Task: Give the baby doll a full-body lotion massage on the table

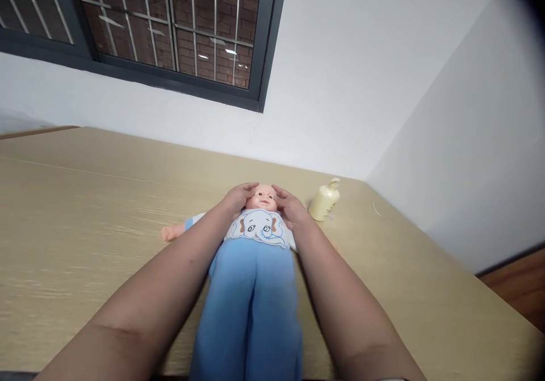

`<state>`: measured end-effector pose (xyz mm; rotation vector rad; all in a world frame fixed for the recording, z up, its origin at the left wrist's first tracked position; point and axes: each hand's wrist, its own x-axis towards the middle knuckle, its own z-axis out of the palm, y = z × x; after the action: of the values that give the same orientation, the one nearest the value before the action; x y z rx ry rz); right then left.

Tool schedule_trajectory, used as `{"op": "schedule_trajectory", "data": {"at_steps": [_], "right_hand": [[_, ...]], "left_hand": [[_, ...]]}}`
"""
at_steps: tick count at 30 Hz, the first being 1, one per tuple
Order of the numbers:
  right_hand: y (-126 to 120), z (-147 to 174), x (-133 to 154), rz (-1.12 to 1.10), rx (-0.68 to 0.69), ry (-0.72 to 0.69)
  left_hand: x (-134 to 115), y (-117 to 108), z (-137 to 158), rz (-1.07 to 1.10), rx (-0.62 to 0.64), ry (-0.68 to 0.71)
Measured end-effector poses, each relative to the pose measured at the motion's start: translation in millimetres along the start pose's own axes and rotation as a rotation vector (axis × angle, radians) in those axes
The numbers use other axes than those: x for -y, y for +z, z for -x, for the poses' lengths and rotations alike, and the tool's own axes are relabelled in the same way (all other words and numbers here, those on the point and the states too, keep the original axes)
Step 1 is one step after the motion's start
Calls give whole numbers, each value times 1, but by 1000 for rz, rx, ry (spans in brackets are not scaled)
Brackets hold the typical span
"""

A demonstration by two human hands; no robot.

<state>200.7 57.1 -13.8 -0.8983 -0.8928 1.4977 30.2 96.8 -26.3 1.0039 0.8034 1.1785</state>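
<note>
A baby doll (255,290) lies on its back on the table, dressed in light blue trousers and a white top with an elephant picture. My left hand (240,198) cups one side of the doll's head (264,199), fingertips curled at its temple. On the opposite side, my right hand (291,207) holds the head the same way, with its thumb hidden or hard to make out. Between my hands the doll's front is uncovered. One doll hand (172,232) sticks out past my left forearm; the other doll arm is mostly behind my right forearm.
A pale yellow pump bottle (325,201) stands on the wooden table (106,210), just right of my right hand. White walls meet at the corner behind the table. A dark-framed window (259,57) with metal bars is above.
</note>
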Motion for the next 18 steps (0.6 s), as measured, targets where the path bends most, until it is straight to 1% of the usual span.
{"op": "schedule_trajectory", "data": {"at_steps": [2,5,7,11,13,16,18], "right_hand": [[-2,1,1,-15,36,-5],[-3,-2,-1,-6,49,1],[-2,-7,-5,42,45,-43],[2,-18,-13,272,-49,-205],[3,-22,-14,368,-98,-217],[4,-24,-14,406,-123,-221],[3,-23,-14,342,-109,-215]], "left_hand": [[-1,1,1,-6,-12,0],[-2,3,2,-50,-45,25],[-3,5,4,-106,-69,59],[-10,11,10,-234,-115,114],[-13,14,13,-277,-132,117],[-17,17,15,-312,-147,104],[-17,17,15,-317,-155,98]]}}
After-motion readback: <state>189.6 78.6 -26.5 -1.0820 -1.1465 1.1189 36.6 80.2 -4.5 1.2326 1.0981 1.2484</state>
